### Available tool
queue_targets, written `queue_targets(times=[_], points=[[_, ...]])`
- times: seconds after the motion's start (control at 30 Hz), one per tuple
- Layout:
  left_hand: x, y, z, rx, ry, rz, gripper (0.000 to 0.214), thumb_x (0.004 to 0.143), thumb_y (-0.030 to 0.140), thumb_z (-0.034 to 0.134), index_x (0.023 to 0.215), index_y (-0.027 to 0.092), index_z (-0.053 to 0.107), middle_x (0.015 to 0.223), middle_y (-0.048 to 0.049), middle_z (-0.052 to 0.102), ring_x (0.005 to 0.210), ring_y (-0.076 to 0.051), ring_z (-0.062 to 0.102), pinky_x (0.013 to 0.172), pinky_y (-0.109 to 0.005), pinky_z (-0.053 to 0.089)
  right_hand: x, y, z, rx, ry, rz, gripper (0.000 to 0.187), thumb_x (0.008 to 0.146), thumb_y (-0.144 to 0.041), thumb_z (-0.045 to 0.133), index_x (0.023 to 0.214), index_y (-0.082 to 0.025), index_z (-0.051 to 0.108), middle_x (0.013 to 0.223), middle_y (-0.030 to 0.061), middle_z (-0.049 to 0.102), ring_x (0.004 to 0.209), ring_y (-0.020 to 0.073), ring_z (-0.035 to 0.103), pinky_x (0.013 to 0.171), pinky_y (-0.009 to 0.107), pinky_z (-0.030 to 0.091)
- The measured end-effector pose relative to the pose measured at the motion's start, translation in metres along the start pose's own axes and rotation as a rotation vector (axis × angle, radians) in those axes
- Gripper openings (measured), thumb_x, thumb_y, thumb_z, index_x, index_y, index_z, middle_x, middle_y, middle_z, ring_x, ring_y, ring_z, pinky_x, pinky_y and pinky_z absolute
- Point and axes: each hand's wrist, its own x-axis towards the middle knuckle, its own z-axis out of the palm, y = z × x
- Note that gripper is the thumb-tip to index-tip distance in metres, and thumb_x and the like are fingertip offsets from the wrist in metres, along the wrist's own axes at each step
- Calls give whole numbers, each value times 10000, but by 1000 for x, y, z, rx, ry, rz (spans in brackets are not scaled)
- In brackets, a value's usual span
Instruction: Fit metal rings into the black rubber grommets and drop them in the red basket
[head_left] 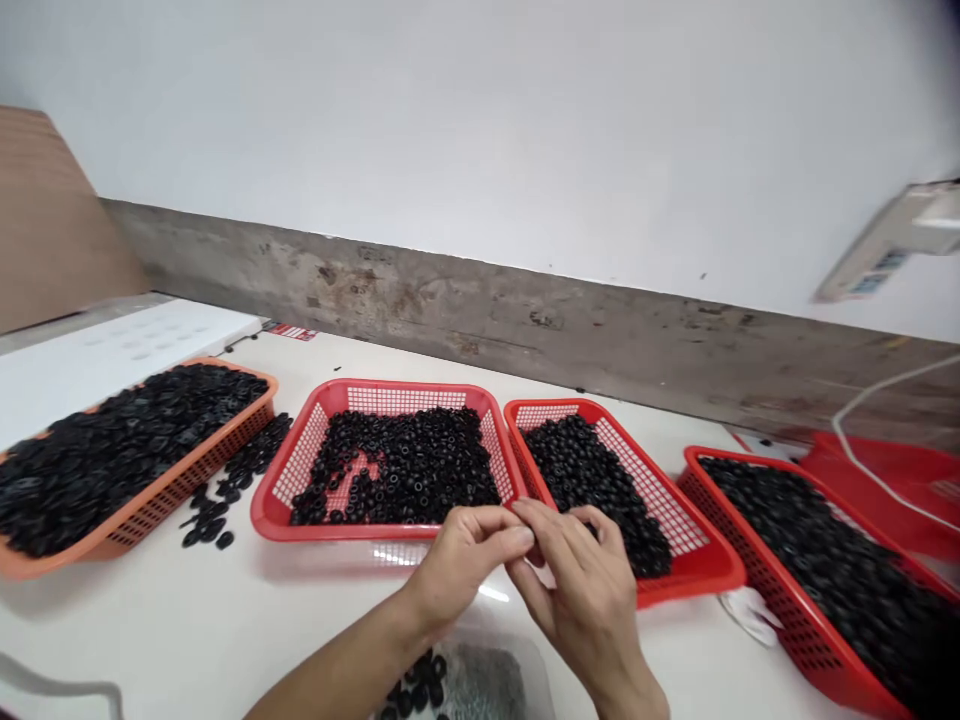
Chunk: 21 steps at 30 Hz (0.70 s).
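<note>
Your 10 o'clock: orange plastic basket [187, 478] heaped with flat black parts, loose black pieces [225, 490] just beside it on the white tabletop [187, 620]. At 3 o'clock, a red mesh basket [787, 590] full of black parts, white cable [847, 440] beyond it. Stained concrete wall strip [480, 320] at 12. Cardboard sheet [52, 220] far off at 10.
</note>
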Motion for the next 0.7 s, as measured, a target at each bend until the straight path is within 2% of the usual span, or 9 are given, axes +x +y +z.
queue_targets(times=[0.2, 0.33, 0.57, 0.7], points=[[3, 1, -5, 31, -131, 1, 259, 878, 326, 621, 899, 125, 781, 797, -66, 726, 772, -174, 627, 830, -298, 465, 4, -2, -5, 34, 14, 63, 281, 922, -160, 583, 1201, -170, 562, 1028, 88, 740, 850, 189, 698, 906, 401, 381], [3, -1, -7, 69, -147, 6, 243, 893, 292, 608, 921, 127, 784, 817, -67, 732, 808, -177, 624, 829, -293, 461, 4, 1, -6, 31, -25, 23, 309, 930, -122, 562, 1237, -137, 528, 1024, 105, 733, 863, 197, 696, 890, 405, 410], [4, 2, -8, 110, -178, 26, 258, 913, 294, 593, 998, 126, 771, 873, -67, 733, 866, -195, 627, 863, -315, 458, 1, 4, -5, 56, -67, -27, 275, 989, -162, 491, 1257, -104, 509, 1049, 123, 723, 939, 200, 688, 906, 392, 458], [4, 2, -8, 131, -194, 8, 271, 910, 330, 608, 978, 124, 770, 866, -66, 724, 878, -200, 615, 826, -300, 453, 1, 5, -6, 108, -75, -33, 287, 987, -176, 498, 1270, -128, 509, 1081, 120, 716, 971, 200, 683, 898, 383, 483]])
